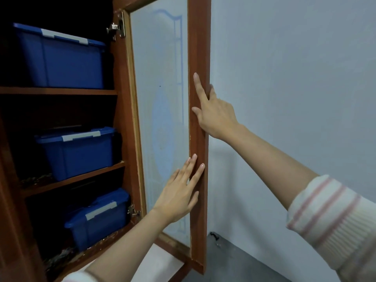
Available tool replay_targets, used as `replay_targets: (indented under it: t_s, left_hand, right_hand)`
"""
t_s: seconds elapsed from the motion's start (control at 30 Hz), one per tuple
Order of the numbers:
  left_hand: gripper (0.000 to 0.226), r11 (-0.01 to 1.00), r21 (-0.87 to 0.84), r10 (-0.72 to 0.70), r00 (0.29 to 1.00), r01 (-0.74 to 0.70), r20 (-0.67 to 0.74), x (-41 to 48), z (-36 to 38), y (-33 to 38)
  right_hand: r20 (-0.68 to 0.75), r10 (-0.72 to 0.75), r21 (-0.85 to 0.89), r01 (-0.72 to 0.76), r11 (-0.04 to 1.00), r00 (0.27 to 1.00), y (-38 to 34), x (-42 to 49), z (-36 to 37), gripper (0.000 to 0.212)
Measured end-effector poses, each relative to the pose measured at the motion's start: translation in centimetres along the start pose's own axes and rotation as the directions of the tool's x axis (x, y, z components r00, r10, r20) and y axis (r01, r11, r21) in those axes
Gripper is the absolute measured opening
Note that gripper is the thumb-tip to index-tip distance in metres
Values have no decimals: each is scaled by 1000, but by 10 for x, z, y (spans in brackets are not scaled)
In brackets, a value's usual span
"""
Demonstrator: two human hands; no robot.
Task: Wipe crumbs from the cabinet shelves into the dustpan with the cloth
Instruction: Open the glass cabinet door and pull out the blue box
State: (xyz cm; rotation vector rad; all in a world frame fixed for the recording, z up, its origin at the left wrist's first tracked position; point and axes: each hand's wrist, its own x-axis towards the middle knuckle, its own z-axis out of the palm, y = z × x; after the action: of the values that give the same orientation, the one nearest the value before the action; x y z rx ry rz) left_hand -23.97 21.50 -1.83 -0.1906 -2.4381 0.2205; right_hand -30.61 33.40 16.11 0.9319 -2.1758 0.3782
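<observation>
The wooden cabinet stands with its glass-panelled door swung open to the right. My left hand lies flat with straight fingers on the inner side of the door's outer frame, low down. Higher up, my right hand holds the same frame edge, with thumb and index finger on the inner face and the other fingers wrapped behind it. Crumbs are scattered along the bottom shelf, and more lie at the left of the middle shelf. No cloth or dustpan is in view.
Three blue lidded bins sit one per shelf: top, middle, bottom. Metal hinges hold the door. A pale wall is right of the door, with grey floor below.
</observation>
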Motion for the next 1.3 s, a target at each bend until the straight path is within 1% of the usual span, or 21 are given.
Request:
replay_targets:
  t_s: [0.03,0.1,0.17,0.2,0.27,0.33,0.43,0.5,0.6,0.67,0.73,0.87,0.97,1.07,1.13,1.2,1.3]
  left_hand:
    - [69,1000,6,-4,1000,4,-6,-2,-1,-1]
    - [69,1000,9,19,1000,-19,-2,-5,-5,-9]
    - [71,999,25,37,999,-37,8,-10,-17,-27]
    - [71,999,51,14,1000,-13,-5,-14,-24,-40]
    - [68,990,110,-90,996,90,-9,-27,-44,-69]
    - [66,971,126,-201,980,201,-17,-46,-62,-96]
    - [71,926,205,-320,947,318,-24,-81,-88,-131]
    - [73,885,288,-378,926,367,-19,-101,-108,-147]
    - [69,827,386,-437,899,408,-15,-125,-135,-163]
    - [63,792,444,-458,889,420,-24,-137,-153,-170]
    - [63,760,507,-466,885,405,-9,-146,-169,-177]
    - [61,729,567,-464,886,385,-5,-150,-195,-191]
    - [62,706,617,-458,889,348,22,-149,-209,-197]
    - [63,672,688,-444,893,275,77,-146,-213,-203]
    - [60,625,749,-444,889,219,111,-140,-213,-208]
    - [57,555,813,-462,878,173,129,-134,-218,-212]
    - [57,481,863,-543,825,153,157,-123,-226,-217]
  right_hand:
    - [-12,13,17,-13,1000,1000,-2,-1,2,73]
    - [-85,15,11,-14,1000,996,-6,-5,3,77]
    - [-171,-41,-17,38,999,984,-13,-9,6,79]
    - [-208,-81,-29,77,997,975,-18,-11,6,79]
    - [-266,-146,-31,143,989,953,-32,-14,9,78]
    - [-302,-177,-5,184,983,937,-47,-17,15,78]
    - [-304,-205,100,245,964,930,-75,-22,34,75]
    - [-259,-215,218,274,937,942,-94,-28,48,73]
    - [-119,-241,368,268,890,963,-123,-41,70,74]
    - [-39,-268,438,258,861,963,-147,-51,87,74]
    - [24,-310,504,256,825,951,-173,-59,102,74]
    - [130,-393,632,229,740,910,-217,-70,129,74]
    - [196,-414,767,124,630,889,-243,-77,139,78]
    - [291,-442,829,7,559,849,-262,-83,145,81]
    - [351,-472,843,-54,535,809,-272,-85,151,81]
    - [377,-505,857,-86,508,776,-281,-84,160,82]
    - [412,-571,877,-138,461,710,-289,-75,168,79]
